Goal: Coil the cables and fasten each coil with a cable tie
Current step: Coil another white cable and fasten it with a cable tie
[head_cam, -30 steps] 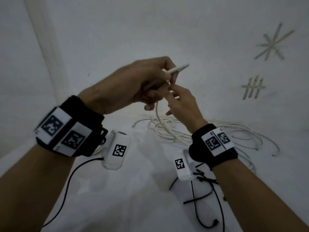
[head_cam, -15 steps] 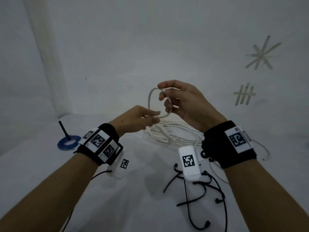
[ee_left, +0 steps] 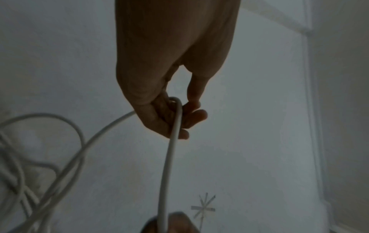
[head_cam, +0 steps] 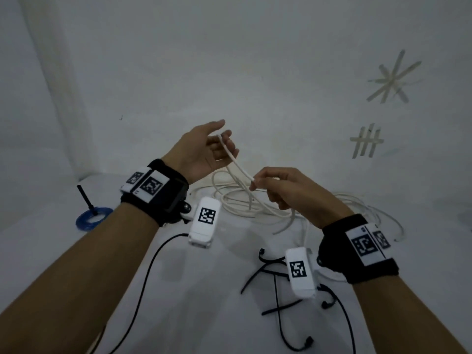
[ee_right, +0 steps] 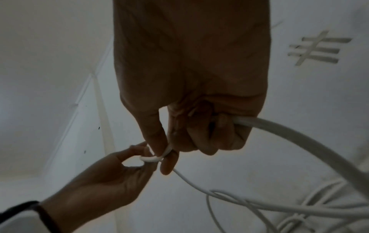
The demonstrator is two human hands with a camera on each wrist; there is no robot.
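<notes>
I am hooking my left hand's curled fingers (head_cam: pixel 224 146) through the white cable's (head_cam: pixel 236 162) bend while my right hand (head_cam: pixel 288 192) is pinching it lower, stretching 1 loop above the tangled slack on the white table (head_cam: pixel 178 290) for coiling.

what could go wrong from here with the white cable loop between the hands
1. The thin white cable only hooks over the left hand's loosely curled fingers, so the loop may slip off.
2. The right hand pulls from a tangled white cable pile; strands could snag or knot.
3. The black cable ties lie under the right forearm and might get swept away.
</notes>
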